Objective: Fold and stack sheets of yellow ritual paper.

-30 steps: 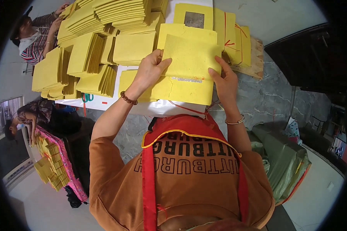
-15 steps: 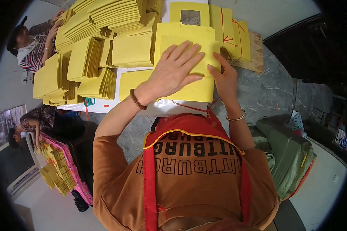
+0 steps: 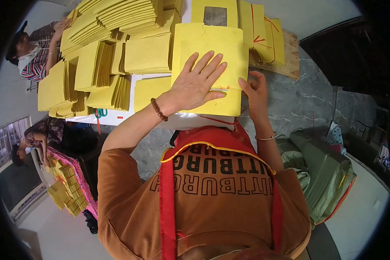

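A yellow paper sheet lies in front of me at the table's near right. It cannot be told how many layers are under it. My left hand presses flat on its middle, fingers spread, a brown bead bracelet at the wrist. Beside the right edge of the paper is my right hand, its fingers bent and the thumb apart from them. The thumb tip meets the paper's edge; no grip on it shows. A small coloured print mark peeks out by my left thumb.
Several stacks of folded yellow paper fill the table's left side. Bundles tied with red string stand on a wooden board at right. Green-handled scissors lie at the near edge. Two other people work at left. Green wrapped bales stand at lower right.
My left hand has slid slightly down and left on the paper. My right hand has drawn off the sheet's surface to its right edge, with the fingers more bent.
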Motion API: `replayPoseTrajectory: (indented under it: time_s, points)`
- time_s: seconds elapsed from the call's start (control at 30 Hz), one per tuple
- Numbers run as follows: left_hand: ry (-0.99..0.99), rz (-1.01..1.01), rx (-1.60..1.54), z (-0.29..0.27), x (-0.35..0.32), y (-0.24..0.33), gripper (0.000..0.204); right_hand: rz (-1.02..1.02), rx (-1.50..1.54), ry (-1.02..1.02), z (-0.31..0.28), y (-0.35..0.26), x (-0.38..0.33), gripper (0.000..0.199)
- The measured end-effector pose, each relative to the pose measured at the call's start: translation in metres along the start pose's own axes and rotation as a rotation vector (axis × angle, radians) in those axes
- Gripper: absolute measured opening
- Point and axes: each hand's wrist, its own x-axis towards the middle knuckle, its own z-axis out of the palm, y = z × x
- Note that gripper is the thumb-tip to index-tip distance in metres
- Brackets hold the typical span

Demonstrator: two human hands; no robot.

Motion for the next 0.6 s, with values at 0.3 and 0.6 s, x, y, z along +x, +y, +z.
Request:
replayPoseTrajectory:
  time_s: [0.3, 0.6]
  points:
    - [0.054, -0.001, 0.031, 0.005, -0.002, -0.004, 0.063, -0.086, 0.056, -0.048, 0.003, 0.001, 0.003, 0.04]
    - [0.199, 0.14, 0.211, -0.006, 0.014, 0.009, 0.054, -0.077, -0.089, -0.068, 0.002, -0.023, 0.006, 0.031]
